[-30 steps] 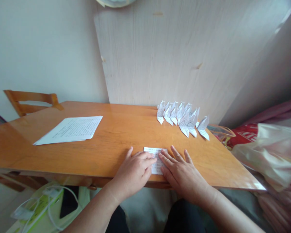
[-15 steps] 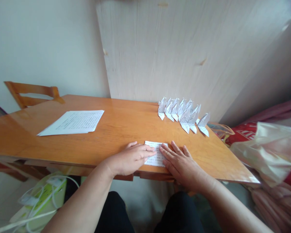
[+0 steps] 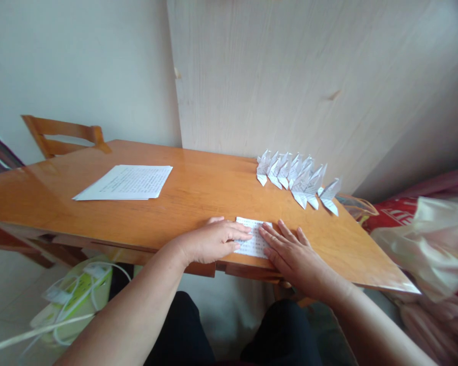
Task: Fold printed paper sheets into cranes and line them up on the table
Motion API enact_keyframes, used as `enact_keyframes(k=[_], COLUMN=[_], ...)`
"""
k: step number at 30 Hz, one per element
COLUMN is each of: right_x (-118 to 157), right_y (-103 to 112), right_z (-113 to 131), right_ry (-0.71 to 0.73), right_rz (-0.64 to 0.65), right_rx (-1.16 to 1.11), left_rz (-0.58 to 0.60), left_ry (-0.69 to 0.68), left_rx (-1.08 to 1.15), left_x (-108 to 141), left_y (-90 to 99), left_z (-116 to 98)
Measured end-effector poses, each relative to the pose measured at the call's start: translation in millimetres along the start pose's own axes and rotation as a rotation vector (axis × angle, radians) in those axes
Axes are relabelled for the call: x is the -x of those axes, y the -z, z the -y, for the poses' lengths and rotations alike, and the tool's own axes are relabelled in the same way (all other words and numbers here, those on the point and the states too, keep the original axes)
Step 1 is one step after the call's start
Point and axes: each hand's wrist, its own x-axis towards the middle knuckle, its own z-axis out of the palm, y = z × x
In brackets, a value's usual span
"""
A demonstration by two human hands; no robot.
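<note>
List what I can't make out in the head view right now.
- Part of the small printed paper: covered by fingers of the left hand and right hand.
- Characters on the printed sheets: too small to read.
- Exact count of the folded paper figures: they overlap one another.
- Full extent of the pale bag: cut off by the right edge.
- Chair seat: hidden behind the table.

The card (image 3: 256,241) lies at the near edge of the desk (image 3: 198,195), under the fingers of the left hand (image 3: 216,240) and the right hand (image 3: 288,253). From the card, the sheets (image 3: 127,182) lie farther back to the left, the chair (image 3: 66,137) beyond them past the desk, and the cranes (image 3: 293,175) stand behind and to the right. The bag (image 3: 429,244) is right of the card, past the desk's end.
</note>
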Motion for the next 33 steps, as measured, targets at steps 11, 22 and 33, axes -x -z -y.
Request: enact_keyframes(k=[11,22,33], right_x=[0.8,15.1,27.7], right_y=[1.8,5.3,2.2], right_z=[6.3,62.8,56.3], right_ry=[-0.099,-0.081,-0.119], right_rz=[-0.050,-0.253,-0.234], right_rx=[0.012,-0.043,0.060], left_rz=[0.001,-0.060,-0.030], left_ry=[0.034,0.000,0.017], left_rx=[-0.032,-0.053,-0.051], left_x=[-1.0,-1.4,-0.8], left_y=[0.4,-4.9,-0.8], left_z=[-3.1,-1.6,-5.4])
